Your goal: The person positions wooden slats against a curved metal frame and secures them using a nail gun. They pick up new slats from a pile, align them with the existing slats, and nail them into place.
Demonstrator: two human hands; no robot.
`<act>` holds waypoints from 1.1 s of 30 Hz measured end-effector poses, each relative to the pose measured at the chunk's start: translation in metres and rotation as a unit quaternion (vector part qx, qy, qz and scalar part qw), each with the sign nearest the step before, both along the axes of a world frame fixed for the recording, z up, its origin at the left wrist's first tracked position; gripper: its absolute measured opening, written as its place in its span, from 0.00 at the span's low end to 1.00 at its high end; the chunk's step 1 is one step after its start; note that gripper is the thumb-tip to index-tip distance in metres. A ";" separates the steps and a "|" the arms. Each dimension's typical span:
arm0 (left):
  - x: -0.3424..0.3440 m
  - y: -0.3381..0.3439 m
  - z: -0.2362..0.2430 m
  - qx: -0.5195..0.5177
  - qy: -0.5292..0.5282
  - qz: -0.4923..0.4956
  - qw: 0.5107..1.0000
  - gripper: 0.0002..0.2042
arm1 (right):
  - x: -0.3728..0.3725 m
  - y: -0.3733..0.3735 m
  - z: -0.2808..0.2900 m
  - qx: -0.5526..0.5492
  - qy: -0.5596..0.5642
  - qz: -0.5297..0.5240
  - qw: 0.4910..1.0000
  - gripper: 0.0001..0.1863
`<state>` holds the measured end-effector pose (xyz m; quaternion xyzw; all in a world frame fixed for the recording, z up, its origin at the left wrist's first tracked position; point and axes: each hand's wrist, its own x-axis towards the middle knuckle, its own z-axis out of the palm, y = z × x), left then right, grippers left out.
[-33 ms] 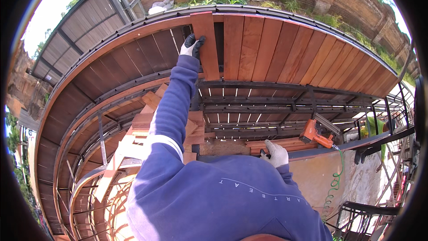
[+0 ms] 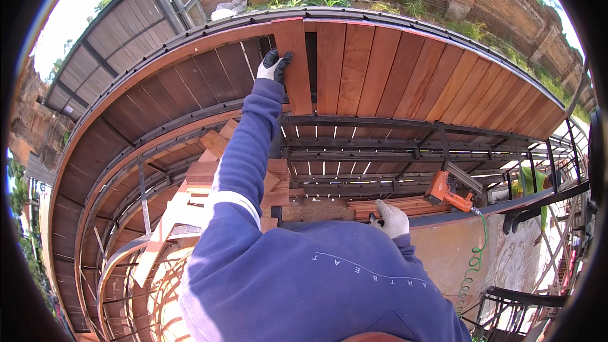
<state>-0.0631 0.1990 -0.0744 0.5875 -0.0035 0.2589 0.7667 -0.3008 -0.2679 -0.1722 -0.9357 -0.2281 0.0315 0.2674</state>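
Left arm stretched way out to 11 o'clock, gloved left hand (image 2: 275,66) on a reddish-brown wooden plank (image 2: 294,76).
Plank's just shy of 12; fingers bunch at its left edge, can't tell if they're clamped. Hands well apart: right hand (image 2: 394,219) sits at 4 by stacked boards (image 2: 421,205), partly hidden behind the hoodie (image 2: 329,278), grip unclear too.

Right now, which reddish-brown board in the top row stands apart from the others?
The leftmost board, touched by the person's left grip: a dark gap separates it from the other boards, which lie nearly edge to edge.
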 end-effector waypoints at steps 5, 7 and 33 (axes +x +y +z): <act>0.015 -0.007 -0.017 0.010 0.018 0.012 1.000 0.15 | 0.010 -0.003 -0.003 -0.003 -0.014 0.013 1.000 0.28; 0.018 -0.010 -0.021 0.023 0.015 0.019 0.999 0.15 | 0.012 -0.005 -0.006 0.003 0.001 0.018 1.000 0.27; -0.027 -0.024 0.091 0.697 -0.052 0.422 0.578 0.40 | 0.122 -0.147 0.112 0.276 -0.109 -0.308 0.904 0.26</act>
